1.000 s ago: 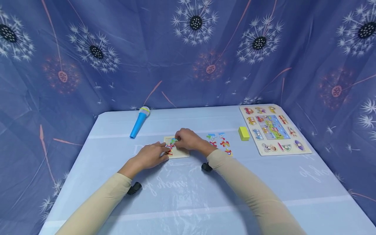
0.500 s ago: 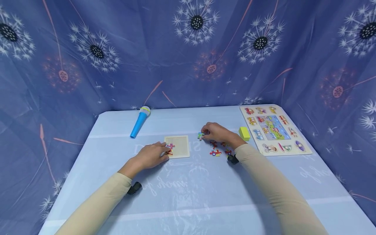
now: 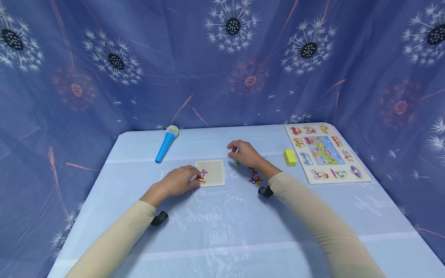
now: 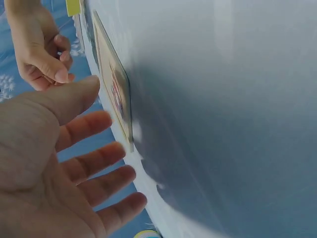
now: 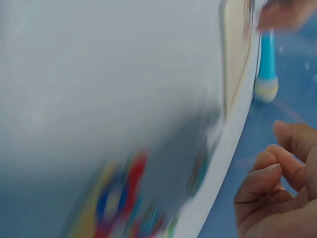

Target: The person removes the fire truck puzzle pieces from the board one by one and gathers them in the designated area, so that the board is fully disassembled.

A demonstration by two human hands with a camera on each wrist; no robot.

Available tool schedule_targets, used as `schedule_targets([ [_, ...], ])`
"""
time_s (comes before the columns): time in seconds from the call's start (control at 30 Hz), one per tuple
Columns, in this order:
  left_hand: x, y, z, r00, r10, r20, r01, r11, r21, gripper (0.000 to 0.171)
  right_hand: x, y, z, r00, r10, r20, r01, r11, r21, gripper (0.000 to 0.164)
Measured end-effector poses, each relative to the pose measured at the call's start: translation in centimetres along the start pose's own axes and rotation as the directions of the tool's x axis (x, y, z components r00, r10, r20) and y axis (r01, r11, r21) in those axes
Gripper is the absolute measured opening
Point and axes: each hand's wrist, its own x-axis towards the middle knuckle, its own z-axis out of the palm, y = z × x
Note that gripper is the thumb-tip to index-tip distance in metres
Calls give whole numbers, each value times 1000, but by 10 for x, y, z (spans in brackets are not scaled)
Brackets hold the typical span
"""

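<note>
My left hand [image 3: 178, 180] lies beside the left edge of a small square wooden puzzle tray [image 3: 216, 173], fingers extended and spread in the left wrist view. A red-and-pink jigsaw piece [image 3: 202, 176] sits in the left part of that tray, partly behind the fingertips. My right hand [image 3: 244, 153] hovers to the right of the tray, fingers loosely bent and holding nothing. Under it, partly covered, is a green jigsaw piece [image 3: 236, 163] on the table. More loose pieces, including a red one with a blue wheel [image 3: 255, 180], lie below the right wrist and are blurred in the right wrist view.
A blue toy microphone [image 3: 165, 144] lies at the back left. A yellow block [image 3: 290, 157] stands right of the loose pieces, next to a large picture puzzle board [image 3: 313, 162]. Patterned blue cloth [image 3: 215, 104] rises behind the table.
My right hand has moved right from the tray, taking the green piece out of it; the piece now lies on the table and the hand has let go and lifted. The left hand stays nearly still.
</note>
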Motion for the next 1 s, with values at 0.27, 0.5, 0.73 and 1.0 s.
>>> schedule_targets([
  [0.27, 21, -9, -4, 998, -47, 36, 49, 997, -52, 64, 1, -39, 47, 985, -49, 167, 50, 999, -4, 42],
  [0.5, 27, -17, -4, 992, -29, 121, 33, 999, -28, 69, 1, -61, 74, 974, -83, 210, 126, 972, -196, 49],
  [0.73, 25, -18, -4, 993, -45, 109, 50, 998, -46, 70, 4, -66, 78, 982, -74, 171, 104, 980, -172, 38],
  [1.0, 25, -17, -2, 994, -49, 98, 54, 998, -46, 71, 7, -67, 76, 987, -9, 162, 15, 999, -39, 29],
])
